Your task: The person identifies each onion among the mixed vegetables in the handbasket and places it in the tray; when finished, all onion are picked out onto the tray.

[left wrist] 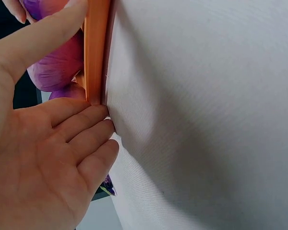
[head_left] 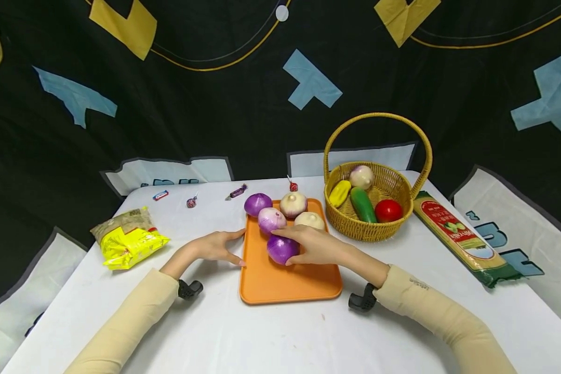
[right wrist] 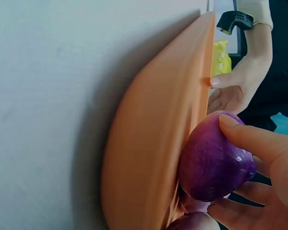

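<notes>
An orange tray (head_left: 292,288) lies on the table with several onions grouped on its middle and far part. My right hand (head_left: 315,245) grips the nearest purple onion (right wrist: 216,160), thumb on one side and fingers on the other. Beyond it are a pale purple onion (head_left: 271,220), a darker purple onion (head_left: 257,204) at the far left corner, and two whitish onions, one at the back (head_left: 293,204) and one on the right (head_left: 310,219), partly behind my hand. My left hand (head_left: 213,246) touches the tray's left edge with thumb and fingers extended and spread.
A wicker basket (head_left: 365,232) with a tall handle holds an onion, a yellow pepper, a cucumber and a tomato. Right of it lies a long green-and-red packet (head_left: 463,236). A yellow bag (head_left: 130,240) sits at left. Several wrapped sweets, one a red lollipop (head_left: 293,186), lie along the back.
</notes>
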Available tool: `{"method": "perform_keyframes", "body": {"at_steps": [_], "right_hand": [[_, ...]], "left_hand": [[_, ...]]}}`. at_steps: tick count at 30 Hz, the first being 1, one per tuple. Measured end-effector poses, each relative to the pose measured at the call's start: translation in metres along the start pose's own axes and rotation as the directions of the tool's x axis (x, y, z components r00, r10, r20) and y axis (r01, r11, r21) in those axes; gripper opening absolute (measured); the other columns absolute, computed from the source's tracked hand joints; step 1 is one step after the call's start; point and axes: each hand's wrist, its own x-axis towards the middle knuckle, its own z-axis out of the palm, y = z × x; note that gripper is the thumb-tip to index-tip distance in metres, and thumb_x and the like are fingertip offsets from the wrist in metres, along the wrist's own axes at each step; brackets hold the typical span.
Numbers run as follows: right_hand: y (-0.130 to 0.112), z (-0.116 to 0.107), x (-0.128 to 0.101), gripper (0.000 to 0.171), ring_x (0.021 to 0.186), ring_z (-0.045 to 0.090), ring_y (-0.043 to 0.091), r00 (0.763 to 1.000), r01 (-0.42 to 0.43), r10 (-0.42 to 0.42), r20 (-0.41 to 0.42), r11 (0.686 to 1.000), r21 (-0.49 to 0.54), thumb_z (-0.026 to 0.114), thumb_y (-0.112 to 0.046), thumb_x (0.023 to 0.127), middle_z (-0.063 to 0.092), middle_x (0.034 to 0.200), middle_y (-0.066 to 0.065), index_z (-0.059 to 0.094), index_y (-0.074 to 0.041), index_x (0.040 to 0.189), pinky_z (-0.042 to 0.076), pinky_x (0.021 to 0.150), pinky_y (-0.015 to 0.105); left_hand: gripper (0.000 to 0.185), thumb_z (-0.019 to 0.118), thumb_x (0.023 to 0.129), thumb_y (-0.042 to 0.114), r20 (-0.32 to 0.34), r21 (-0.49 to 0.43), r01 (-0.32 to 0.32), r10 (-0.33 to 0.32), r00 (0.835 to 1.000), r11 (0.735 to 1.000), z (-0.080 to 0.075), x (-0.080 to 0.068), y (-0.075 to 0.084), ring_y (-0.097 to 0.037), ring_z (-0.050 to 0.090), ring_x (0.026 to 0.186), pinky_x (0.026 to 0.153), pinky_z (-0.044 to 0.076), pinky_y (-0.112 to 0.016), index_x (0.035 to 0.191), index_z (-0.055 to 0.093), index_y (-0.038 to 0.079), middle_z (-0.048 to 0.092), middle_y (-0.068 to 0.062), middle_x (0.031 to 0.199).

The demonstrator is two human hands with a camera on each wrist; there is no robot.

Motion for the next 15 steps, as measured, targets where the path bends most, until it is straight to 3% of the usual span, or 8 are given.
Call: {"method": "perform_keyframes", "body": {"at_steps": [8,15], "right_hand": [[-0.001,-0.019,-0.021,0.067,0.134,0.041,0.025,0.999,-0.020,0.020,0.033,1.000,-0.005,0.074,-0.035,0.085,0.046,0.146,0.008,0.049,-0.014,0.143,0.039,0.107,0.041],[0.013,-0.062,-0.051,0.062,0.134,0.041,0.029,0.996,-0.085,0.085,-0.007,0.996,-0.022,0.078,-0.030,0.082,0.048,0.144,0.008,0.055,-0.013,0.138,0.038,0.107,0.046]], "left_hand": [[0.100,0.078,0.077,0.047,0.005,-0.014,0.006,-0.006,1.000,1.000,0.001,-0.001,0.000,-0.041,0.030,0.137,0.113,0.024,-0.053,0.151,0.028,0.002,0.032,-0.022,0.151],[0.101,0.078,0.076,0.048,0.005,0.001,-0.010,0.010,1.000,1.000,0.000,0.000,0.000,-0.043,0.031,0.136,0.112,0.025,-0.055,0.151,0.028,0.001,0.032,-0.024,0.150]]}}
